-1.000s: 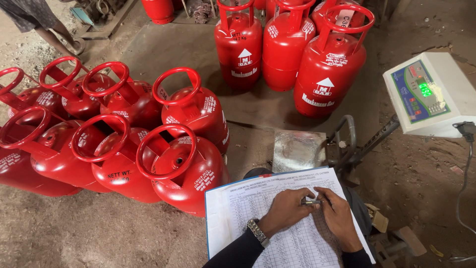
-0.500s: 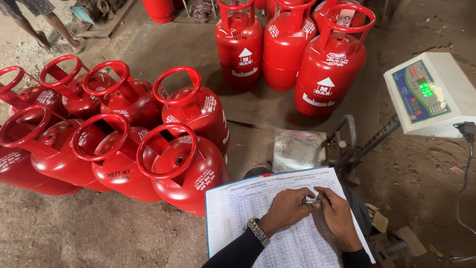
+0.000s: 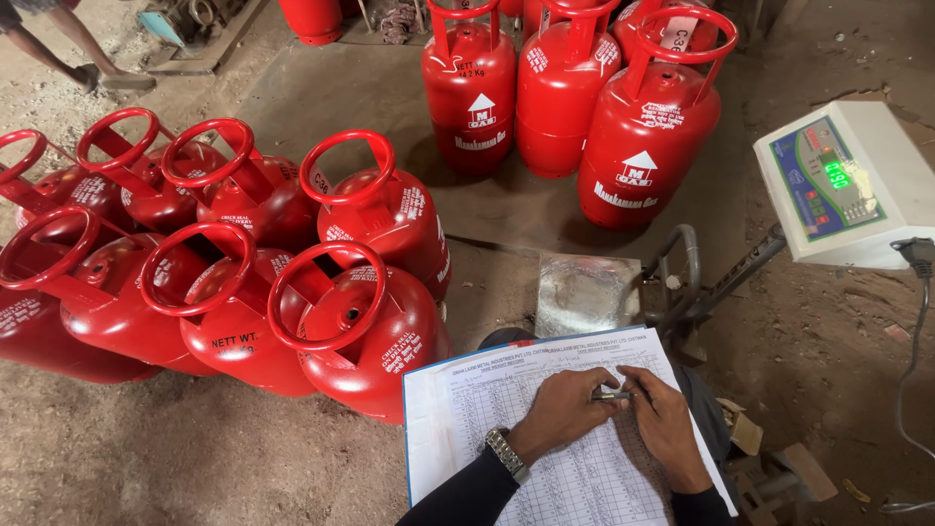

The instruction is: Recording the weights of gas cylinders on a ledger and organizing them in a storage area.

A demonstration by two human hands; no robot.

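Both hands meet over a white sheet (image 3: 545, 429) of ruled columns: the left hand (image 3: 570, 409) and right hand (image 3: 667, 424) pinch one pen (image 3: 614, 395) between them. Red cylinders (image 3: 360, 331) with white labels stand left; a white scale display (image 3: 847, 185) sits upper right.

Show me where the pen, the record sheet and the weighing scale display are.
pen (image 3: 616, 395): head view, on its metal barrel between the hands.
record sheet (image 3: 467, 409): head view, on its bare left part.
weighing scale display (image 3: 836, 175): head view, on its lit green digits.
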